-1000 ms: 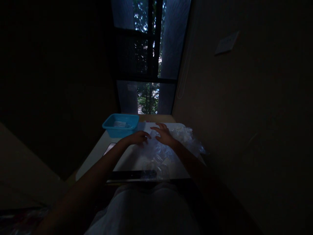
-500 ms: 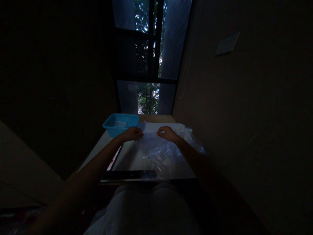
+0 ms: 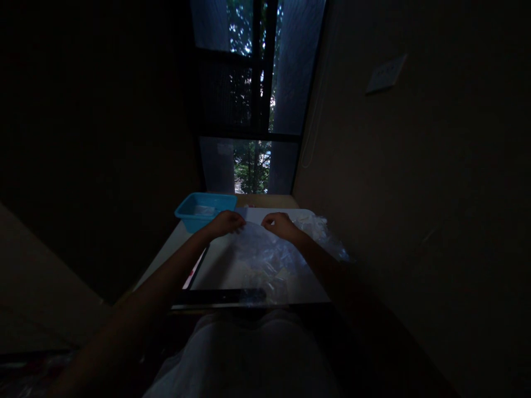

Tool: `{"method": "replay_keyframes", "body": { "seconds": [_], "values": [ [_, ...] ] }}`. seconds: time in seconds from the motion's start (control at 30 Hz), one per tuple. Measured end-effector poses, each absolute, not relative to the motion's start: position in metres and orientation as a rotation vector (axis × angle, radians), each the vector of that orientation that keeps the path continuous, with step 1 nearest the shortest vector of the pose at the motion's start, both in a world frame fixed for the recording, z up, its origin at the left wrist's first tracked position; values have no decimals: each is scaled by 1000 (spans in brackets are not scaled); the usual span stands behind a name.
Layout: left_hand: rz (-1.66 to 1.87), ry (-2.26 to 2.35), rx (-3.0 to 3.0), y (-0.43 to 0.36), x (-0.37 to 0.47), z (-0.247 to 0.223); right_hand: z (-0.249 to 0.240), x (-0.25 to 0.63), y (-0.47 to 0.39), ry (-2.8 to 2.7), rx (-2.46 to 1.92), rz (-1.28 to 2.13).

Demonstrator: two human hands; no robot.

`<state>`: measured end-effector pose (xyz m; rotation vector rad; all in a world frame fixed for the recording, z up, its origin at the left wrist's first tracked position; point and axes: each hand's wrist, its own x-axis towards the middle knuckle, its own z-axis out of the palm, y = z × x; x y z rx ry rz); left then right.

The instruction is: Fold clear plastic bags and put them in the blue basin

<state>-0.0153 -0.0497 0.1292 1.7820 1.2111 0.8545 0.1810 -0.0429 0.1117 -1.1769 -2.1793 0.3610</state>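
Observation:
Both hands are over a white table [image 3: 166, 255], fingers pinched on the top edge of a clear plastic bag [image 3: 254, 237]. My left hand [image 3: 228, 222] holds its left corner, close to the blue basket. My right hand [image 3: 279, 225] grips the bag's right side, thumb and fingertips together. Below and to the right lies a heap of clear plastic bags [image 3: 274, 262], crumpled and overlapping. Dim light hides the exact limits of the held bag.
A blue basket [image 3: 191, 221] with something clear inside stands at the table's back left. A dark-framed tablet-like object [image 3: 191, 276] and a black strip [image 3: 215, 296] lie near the front edge. Whitish crumpled plastic [image 3: 315, 225] is at the back right, beside the wall.
My hands have come slightly closer together. The bag's top edge, straighter before, now sags in a curve between them.

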Motion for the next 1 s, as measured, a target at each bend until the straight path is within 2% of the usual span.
{"method": "replay_keyframes", "body": {
  "seconds": [0.23,0.57,1.0],
  "values": [
    [768,1182,1879,-50,-9,134,114,170,-44,-2118,-1048,371],
    [721,1290,1950,-42,-28,131,119,181,-40,-2297,-1158,287],
    [756,1169,2159,-46,-11,129,130,170,-52,-2355,-1194,251]
  ]
}}
